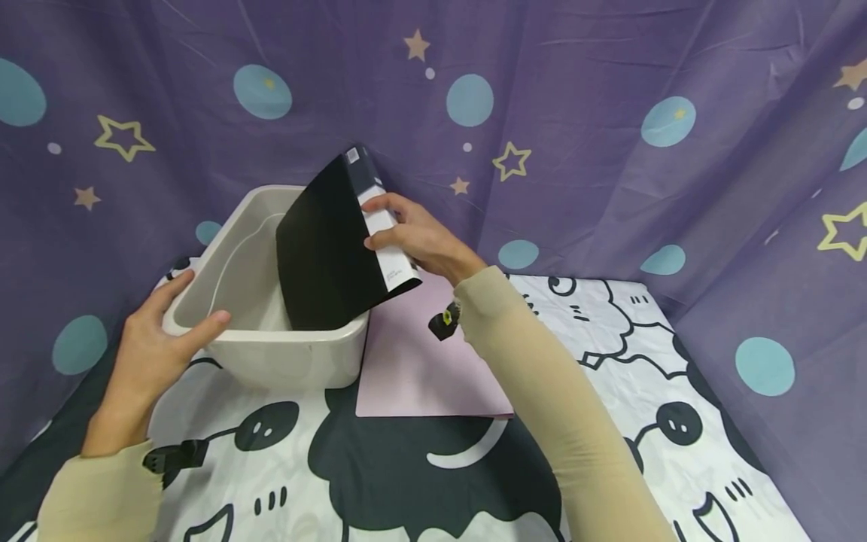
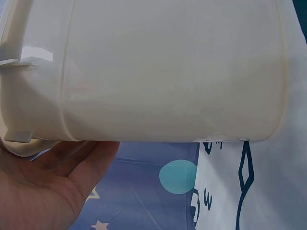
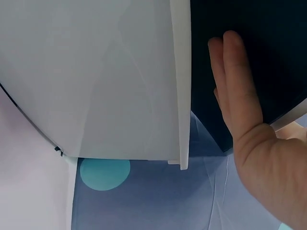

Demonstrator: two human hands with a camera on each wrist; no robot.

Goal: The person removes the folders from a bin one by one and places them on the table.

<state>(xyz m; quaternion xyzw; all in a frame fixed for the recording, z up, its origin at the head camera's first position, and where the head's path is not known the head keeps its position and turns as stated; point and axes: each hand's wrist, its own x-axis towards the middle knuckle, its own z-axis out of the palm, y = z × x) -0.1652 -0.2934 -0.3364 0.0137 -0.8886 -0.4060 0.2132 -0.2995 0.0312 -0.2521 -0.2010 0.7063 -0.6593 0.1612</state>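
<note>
The person's right hand (image 1: pixel 423 233) holds a black folder (image 1: pixel 328 248) by its white-labelled spine, thumb and fingers set apart along it, so that it tilts with its lower part inside the pale bin (image 1: pixel 291 357) and its spine above the right rim. The left hand (image 1: pixel 159 335) grips the bin's near-left corner, thumb spread wide from the fingers, apparently to steady it against the folder's push. A pink sheet (image 1: pixel 433 376) lies flat just beside the bin.
</note>
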